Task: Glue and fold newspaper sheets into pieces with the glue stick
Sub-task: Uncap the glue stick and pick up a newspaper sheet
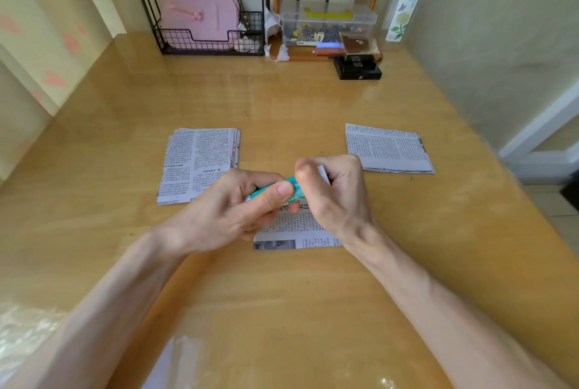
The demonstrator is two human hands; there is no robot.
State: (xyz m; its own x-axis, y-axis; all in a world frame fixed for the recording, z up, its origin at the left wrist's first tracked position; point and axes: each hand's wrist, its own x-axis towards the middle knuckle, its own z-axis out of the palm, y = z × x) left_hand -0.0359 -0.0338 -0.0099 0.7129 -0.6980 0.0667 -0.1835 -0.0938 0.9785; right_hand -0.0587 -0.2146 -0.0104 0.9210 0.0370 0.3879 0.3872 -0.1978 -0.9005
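Head view. The left hand [232,210] curls round the glue stick [289,189]. The right hand [332,191] grips its far end, probably working the cap. A newspaper sheet [294,232] lies beneath the fingers, ready for gluing. The stack [197,163] lies beyond the left fingers.

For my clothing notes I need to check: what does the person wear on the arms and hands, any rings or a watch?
Nothing worn is visible. The left hand and the right hand are bare, with no gloves and no rings that show. The left forearm and the right forearm are also bare: no sleeve, watch or bracelet appears within the frame.
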